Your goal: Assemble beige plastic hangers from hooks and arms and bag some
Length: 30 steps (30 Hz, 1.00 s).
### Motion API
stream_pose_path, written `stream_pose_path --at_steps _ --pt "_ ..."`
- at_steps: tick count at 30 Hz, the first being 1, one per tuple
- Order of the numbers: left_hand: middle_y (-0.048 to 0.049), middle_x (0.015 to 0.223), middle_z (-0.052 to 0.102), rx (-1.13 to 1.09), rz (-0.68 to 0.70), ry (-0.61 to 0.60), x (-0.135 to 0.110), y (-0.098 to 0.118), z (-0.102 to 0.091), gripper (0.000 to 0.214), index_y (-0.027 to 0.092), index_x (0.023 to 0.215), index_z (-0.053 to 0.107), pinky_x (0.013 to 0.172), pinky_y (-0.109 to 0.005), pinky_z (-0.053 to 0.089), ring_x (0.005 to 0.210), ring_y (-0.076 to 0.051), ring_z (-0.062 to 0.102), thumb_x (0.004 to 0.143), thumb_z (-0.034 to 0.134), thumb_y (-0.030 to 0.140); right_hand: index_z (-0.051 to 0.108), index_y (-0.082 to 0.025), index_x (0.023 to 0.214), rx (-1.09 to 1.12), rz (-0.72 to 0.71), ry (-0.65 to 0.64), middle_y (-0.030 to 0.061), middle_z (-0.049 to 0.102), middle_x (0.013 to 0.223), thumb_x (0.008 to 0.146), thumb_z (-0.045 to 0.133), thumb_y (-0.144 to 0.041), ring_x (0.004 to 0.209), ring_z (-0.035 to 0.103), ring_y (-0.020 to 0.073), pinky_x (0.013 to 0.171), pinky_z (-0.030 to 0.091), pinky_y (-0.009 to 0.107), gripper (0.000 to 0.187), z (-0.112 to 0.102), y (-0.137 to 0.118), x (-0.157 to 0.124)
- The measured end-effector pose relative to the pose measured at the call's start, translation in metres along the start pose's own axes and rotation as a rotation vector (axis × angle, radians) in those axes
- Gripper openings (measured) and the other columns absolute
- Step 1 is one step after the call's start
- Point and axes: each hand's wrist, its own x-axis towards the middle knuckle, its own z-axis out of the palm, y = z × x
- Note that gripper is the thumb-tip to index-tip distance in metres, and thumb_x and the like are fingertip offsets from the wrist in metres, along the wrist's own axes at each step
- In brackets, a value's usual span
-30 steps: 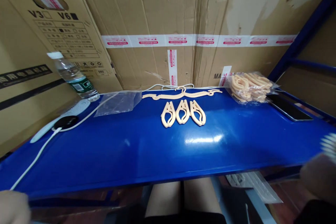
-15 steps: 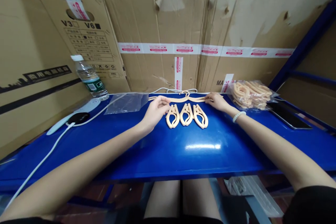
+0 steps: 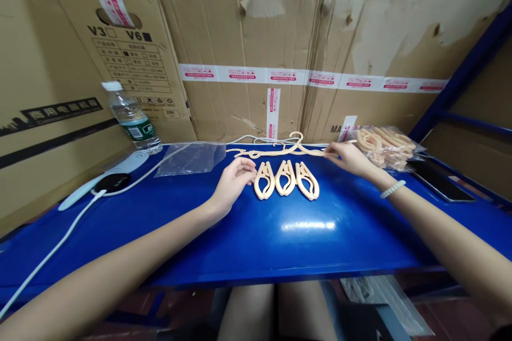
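Inspecting the table point(image 3: 240, 245), we note R hand point(image 3: 344, 157) pinching R end of an unfolded hanger point(image 3: 286, 152) at rear; L hand point(image 3: 235, 184) part-open, fingers curled, just beside three folded hangers point(image 3: 285, 192), contact unclear; bagged hangers point(image 3: 384, 144) R, nr dark phone point(image 3: 442, 180).

Vs 1 sec ago, L hand point(image 3: 236, 181) & R hand point(image 3: 348, 159) have come from the counter's point(image 3: 344, 240) front corners to near its back edge. In last ½ sec, R hand shifted a bit twd the right edge, now pinching right end of the front unfolded hanger point(image 3: 276, 153); its hook's up higher & to right of the rear unfolded hanger's point(image 3: 283, 145), where they'd been approx lined up. L hand slid back slightly twd front edge, uncovering hangers' left arms, fingertips now beside leftmost folded hanger point(image 3: 264, 181).
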Motion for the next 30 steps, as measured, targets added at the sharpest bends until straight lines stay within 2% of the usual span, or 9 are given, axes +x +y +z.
stream_pose_path --at_steps 4,9,13,15,18,22,27,30 --pt "0.0002 0.081 0.064 -0.027 -0.001 0.002 -0.003 0.001 -0.001 0.026 0.017 0.084 0.058 0.068 -0.026 0.047 0.072 -0.013 0.059 0.061 0.07 0.023 0.06 -0.019 0.088 -0.054 -0.003 0.142 0.0099 0.072 0.081 0.093 0.053 -0.032 0.074 0.068 0.0262 0.072 0.049 0.036 0.015 -0.011 -0.013 -0.02" --pt "-0.0021 0.085 0.067 -0.058 -0.053 -0.023 -0.008 -0.003 0.003 0.024 0.016 0.086 0.06 0.076 -0.028 0.05 0.08 -0.015 0.062 0.065 0.072 0.021 0.055 -0.022 0.085 0.12 0.084 0.266 0.0087 0.071 0.08 0.094 0.053 -0.034 0.07 0.068 0.0244 0.062 0.051 0.034 0.015 -0.013 -0.026 -0.036" --pt "-0.0085 0.109 0.068 -0.068 -0.121 0.002 -0.009 -0.008 0.007 0.032 0.016 0.102 0.064 0.088 -0.032 0.054 0.095 -0.019 0.066 0.07 0.072 0.015 0.057 -0.023 0.085 0.147 0.117 0.371 0.0096 0.072 0.082 0.093 0.056 -0.039 0.073 0.069 0.0271 0.065 0.054 0.039 0.018 -0.017 -0.031 -0.042" --pt "-0.012 0.128 0.062 -0.121 -0.184 0.052 -0.008 -0.009 0.009 0.043 0.017 0.116 0.061 0.096 -0.035 0.054 0.104 -0.021 0.067 0.074 0.073 0.013 0.057 -0.023 0.085 0.163 0.118 0.398 0.0096 0.072 0.081 0.092 0.057 -0.04 0.072 0.069 0.0277 0.066 0.054 0.04 0.019 -0.018 -0.036 -0.043" --pt "-0.0143 0.143 0.051 -0.222 -0.21 0.109 -0.008 -0.007 0.011 0.049 0.019 0.125 0.054 0.103 -0.036 0.053 0.115 -0.022 0.066 0.08 0.073 0.013 0.056 -0.024 0.086 0.215 0.084 0.364 0.0088 0.071 0.083 0.093 0.057 -0.038 0.073 0.069 0.026 0.065 0.055 0.038 0.016 -0.014 -0.046 -0.043" --pt "-0.013 0.147 0.048 -0.222 -0.134 0.111 -0.009 -0.003 0.011 0.059 0.024 0.133 0.046 0.101 -0.038 0.056 0.109 -0.021 0.069 0.082 0.072 0.014 0.054 -0.024 0.09 0.202 0.003 0.294 0.0067 0.069 0.087 0.096 0.056 -0.036 0.076 0.069 0.0222 0.065 0.053 0.032 0.013 -0.007 -0.058 -0.045" --pt "-0.0116 0.138 0.055 0.039 0.026 -0.002 -0.01 -0.007 0.006 0.069 0.022 0.14 0.043 0.086 -0.032 0.058 0.095 -0.017 0.068 0.077 0.074 0.018 0.052 -0.024 0.092 0.133 -0.081 0.258 0.005 0.067 0.086 0.098 0.053 -0.033 0.075 0.068 0.0209 0.066 0.051 0.031 0.011 -0.005 -0.069 -0.047" --pt "-0.0095 0.129 0.062 0.206 0.129 -0.113 -0.01 -0.011 0.004 0.062 0.021 0.14 0.05 0.084 -0.029 0.055 0.093 -0.017 0.067 0.081 0.069 0.018 0.054 -0.024 0.094 0.123 -0.114 0.25 0.0054 0.067 0.088 0.099 0.052 -0.032 0.075 0.067 0.0207 0.066 0.051 0.031 0.01 -0.007 -0.074 -0.049"
